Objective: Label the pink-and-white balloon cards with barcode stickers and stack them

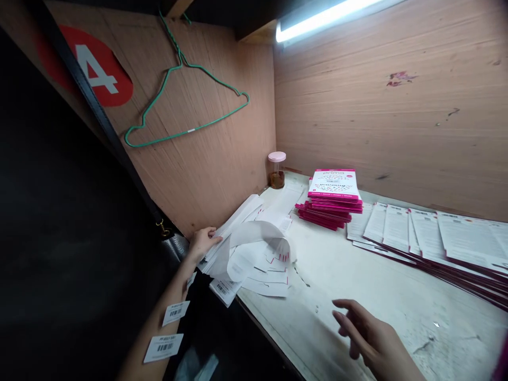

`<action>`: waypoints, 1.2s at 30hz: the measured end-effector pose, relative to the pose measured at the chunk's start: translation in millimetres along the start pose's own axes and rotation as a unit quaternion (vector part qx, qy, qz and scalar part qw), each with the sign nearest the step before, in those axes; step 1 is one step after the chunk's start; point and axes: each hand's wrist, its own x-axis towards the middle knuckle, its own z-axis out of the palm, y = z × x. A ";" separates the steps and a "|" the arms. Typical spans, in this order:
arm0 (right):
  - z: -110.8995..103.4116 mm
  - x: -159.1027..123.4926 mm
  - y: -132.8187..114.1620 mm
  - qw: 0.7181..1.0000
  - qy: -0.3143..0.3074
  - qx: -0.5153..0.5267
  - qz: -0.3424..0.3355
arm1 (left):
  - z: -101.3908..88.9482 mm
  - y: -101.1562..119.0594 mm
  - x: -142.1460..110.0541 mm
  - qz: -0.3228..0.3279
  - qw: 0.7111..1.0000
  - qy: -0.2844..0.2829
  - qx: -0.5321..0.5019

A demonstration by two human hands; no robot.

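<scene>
My left hand [203, 244] grips the near edge of a loose pile of white paper sheets [254, 270], and one sheet curls up over the pile. Several barcode labels [175, 313] are stuck along my left forearm. My right hand [371, 336] hangs open above the white workbench [329, 286], holding nothing. The nearest thing to it is the bench top. Beyond it lies a fanned row of pink-edged printed booklets [432, 238], and a squared stack of pink-bordered "prima" booklets [333, 193] stands at the back.
A small jar with a pink lid [277, 170] stands in the back corner. Plywood walls [397, 106] close the back and left of the bench, with a green wire hanger [186, 90] on the left wall. A dark drop lies beyond the bench's near edge.
</scene>
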 end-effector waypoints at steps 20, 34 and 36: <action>-4.0 -33.1 -13.3 0.929 0.010 0.371 0.017 | 54.2 149.0 -170.3 -0.004 0.868 -0.299 -0.396; -10.1 -45.4 39.3 0.930 0.178 0.321 0.039 | 188.6 213.3 -234.3 -0.050 0.656 -0.534 -0.532; -12.6 -42.7 52.4 0.939 0.240 0.237 0.065 | 203.0 220.7 -231.6 -0.045 0.685 -0.520 -0.508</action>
